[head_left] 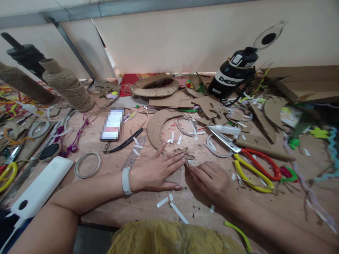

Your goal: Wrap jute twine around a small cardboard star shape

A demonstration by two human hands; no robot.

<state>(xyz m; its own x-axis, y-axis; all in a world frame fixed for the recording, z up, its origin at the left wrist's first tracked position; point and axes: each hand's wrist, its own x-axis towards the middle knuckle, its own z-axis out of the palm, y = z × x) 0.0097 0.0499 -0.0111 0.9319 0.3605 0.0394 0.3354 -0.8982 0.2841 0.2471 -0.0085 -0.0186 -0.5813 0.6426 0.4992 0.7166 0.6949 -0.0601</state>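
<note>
My left hand point(159, 173) lies flat on the table with its fingers stretched out. Its fingertips rest at a small brown twine-like piece point(188, 154), partly covered by them. My right hand point(215, 183) is closed just to the right, thumb and fingers pinched near the lower end of that piece. What sits inside the pinch is mostly hidden. Beyond my left fingertips is a cardboard ring point(155, 128) with a crescent-like curve. Scissors point(238, 150) with red and yellow handles lie open-bladed to the right of my right hand.
White paper strips point(178, 212) are scattered about. A phone point(112, 123), a clear ruler point(134, 153), a tape roll point(87, 164) and a white power bank point(42, 190) lie left. Twine cones point(67, 84) stand behind. A black bottle point(230, 76) and cardboard scraps point(172, 98) fill the back.
</note>
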